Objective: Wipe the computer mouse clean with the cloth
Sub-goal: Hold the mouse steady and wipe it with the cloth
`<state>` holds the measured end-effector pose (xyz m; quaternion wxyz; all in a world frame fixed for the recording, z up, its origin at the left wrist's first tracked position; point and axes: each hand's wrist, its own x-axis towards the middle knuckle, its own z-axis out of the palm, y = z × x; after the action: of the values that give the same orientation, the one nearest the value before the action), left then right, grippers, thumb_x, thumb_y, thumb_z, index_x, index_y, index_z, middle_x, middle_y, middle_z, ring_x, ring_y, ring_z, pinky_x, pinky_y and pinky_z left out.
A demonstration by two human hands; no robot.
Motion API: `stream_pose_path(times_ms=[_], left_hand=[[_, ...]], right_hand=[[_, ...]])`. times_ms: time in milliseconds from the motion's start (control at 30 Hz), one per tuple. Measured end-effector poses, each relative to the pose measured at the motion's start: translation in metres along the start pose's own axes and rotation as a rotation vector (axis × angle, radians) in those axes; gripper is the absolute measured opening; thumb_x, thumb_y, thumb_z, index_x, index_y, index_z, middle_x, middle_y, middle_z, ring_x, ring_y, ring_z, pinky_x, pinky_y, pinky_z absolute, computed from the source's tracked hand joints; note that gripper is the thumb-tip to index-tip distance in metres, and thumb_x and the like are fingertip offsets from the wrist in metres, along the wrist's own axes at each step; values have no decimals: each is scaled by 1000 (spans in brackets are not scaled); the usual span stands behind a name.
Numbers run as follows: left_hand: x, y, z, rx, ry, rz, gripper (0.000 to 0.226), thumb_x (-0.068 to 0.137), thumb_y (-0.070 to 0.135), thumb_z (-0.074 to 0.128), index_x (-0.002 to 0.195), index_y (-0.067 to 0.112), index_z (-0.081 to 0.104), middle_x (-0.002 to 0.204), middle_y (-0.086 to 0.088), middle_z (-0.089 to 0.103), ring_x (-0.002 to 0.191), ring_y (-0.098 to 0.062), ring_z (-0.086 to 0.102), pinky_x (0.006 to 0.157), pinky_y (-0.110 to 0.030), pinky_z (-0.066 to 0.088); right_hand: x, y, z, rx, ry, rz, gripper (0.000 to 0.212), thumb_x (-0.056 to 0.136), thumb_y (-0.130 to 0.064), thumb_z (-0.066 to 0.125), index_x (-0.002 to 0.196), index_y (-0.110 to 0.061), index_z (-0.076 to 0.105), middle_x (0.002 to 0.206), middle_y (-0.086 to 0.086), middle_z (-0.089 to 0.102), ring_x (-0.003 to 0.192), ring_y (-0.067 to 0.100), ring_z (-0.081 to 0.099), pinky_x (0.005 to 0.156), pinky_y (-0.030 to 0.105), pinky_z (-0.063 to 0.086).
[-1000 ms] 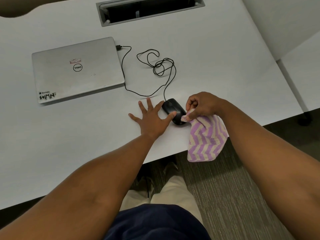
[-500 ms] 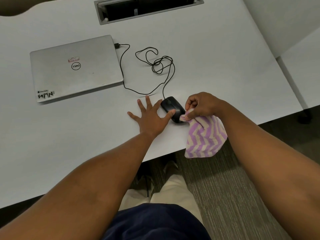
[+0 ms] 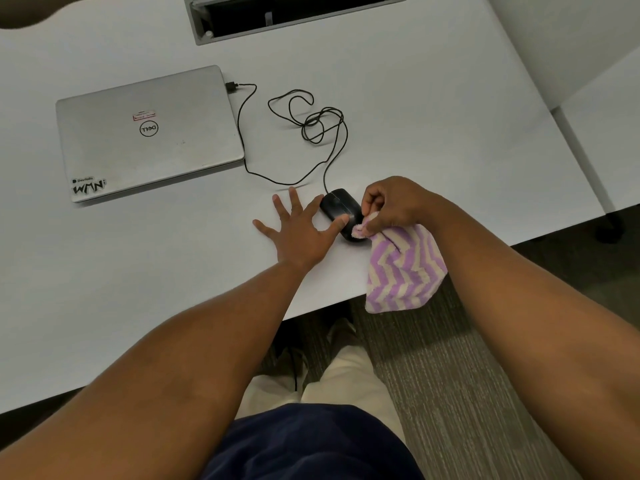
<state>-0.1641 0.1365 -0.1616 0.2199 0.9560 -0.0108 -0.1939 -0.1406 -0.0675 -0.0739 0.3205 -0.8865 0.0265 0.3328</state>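
Purple-and-cream cloth, pinched in my right hand: its bunched corner has crept from the black mouse's near end up onto its back. My left hand stays splayed flat, thumb bracing the mouse near the table edge. I judge wiping is underway.

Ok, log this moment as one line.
phase: wiping | left hand: open, thumb steadying mouse | right hand: pinching cloth corner on mouse's near end | laptop: closed, cabled
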Motion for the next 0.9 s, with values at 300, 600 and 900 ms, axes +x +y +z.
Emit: stream_pose_path(times_ms=[300, 600, 900], left_hand=[[0, 1, 0, -10, 1, -4, 90, 75, 95, 23, 152, 48, 30, 169, 1, -1, 154, -28, -16, 106, -74, -20], [0, 0, 1, 2, -1, 2, 89, 77, 94, 25, 153, 48, 29, 169, 0, -2, 153, -30, -17, 104, -73, -22], [-1, 1, -3, -8, -15, -2, 87, 78, 93, 28, 153, 47, 30, 169, -1, -2, 154, -30, -16, 105, -74, -20]], right_hand=[[-2, -3, 34, -50, -24, -70, 38, 54, -28, 91, 67, -23, 56, 69, -6, 64, 61, 11, 57, 55, 24, 43], [0, 6, -6, 37, 100, -15, 37, 53, -32, 89, 69, -25, 56, 72, -6, 68, 63, 10, 58, 56, 23, 44], [11, 9, -9, -178, -95, -1, 19, 67, -27, 86, 70, -32, 67, 85, -11, 68, 81, 8, 60, 65, 23, 43]])
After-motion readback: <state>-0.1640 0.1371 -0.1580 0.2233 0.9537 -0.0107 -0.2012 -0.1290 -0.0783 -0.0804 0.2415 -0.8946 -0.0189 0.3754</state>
